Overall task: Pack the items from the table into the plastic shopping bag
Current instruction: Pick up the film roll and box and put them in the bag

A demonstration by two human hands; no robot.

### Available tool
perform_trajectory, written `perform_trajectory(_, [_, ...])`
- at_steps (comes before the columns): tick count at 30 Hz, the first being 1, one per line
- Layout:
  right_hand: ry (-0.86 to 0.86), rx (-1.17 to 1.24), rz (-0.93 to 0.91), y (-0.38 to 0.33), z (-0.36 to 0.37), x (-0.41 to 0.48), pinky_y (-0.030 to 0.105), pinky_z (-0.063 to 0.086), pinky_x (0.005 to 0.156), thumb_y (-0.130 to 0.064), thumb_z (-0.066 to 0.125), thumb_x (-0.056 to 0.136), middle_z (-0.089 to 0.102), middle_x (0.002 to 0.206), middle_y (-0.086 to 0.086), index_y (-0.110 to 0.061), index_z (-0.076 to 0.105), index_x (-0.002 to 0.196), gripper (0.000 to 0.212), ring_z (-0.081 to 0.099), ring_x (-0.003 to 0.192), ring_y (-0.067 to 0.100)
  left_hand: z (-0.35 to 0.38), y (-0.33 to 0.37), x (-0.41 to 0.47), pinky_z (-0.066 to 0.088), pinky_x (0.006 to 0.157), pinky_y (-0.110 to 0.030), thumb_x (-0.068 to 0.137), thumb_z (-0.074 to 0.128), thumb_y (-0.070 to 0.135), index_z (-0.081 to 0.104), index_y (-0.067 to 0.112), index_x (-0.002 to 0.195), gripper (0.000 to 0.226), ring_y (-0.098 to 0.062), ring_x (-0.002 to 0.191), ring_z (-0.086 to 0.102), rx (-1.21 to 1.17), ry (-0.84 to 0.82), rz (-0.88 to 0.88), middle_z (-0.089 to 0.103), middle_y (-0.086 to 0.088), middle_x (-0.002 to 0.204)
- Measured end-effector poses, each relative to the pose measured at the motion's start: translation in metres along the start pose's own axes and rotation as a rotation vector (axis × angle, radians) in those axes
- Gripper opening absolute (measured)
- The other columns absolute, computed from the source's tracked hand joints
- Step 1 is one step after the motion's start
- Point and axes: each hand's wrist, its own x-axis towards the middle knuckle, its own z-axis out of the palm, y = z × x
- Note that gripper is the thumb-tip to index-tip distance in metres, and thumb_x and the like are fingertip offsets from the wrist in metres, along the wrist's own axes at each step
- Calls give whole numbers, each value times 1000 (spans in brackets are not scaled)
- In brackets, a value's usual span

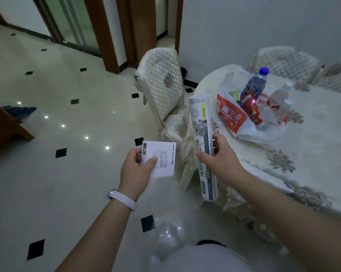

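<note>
Table (313, 134) cropped at right; box (163, 154), roll (200, 114) held.

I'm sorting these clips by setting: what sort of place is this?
Probably a home dining room: a table under an embroidered cloth, quilted chairs beside it, and a glossy tiled floor with wooden door frames behind.

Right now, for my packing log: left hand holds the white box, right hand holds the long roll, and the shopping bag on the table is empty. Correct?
Not empty: the head view shows the shopping bag holding a blue-capped bottle and a red packet. The left hand does hold the white box, the right hand the long roll.
</note>
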Motion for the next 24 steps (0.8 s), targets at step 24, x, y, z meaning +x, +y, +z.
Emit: perform_trajectory(24, [528,301,110,58,-137,249,19,53,81,-29,75,84,63,105,-16,-28,47,121,47,62,93,-5,235,115,267,56,71,-30,86,71,18,63,17,108,23,-14,84,67,166,-479,190,70,0,96])
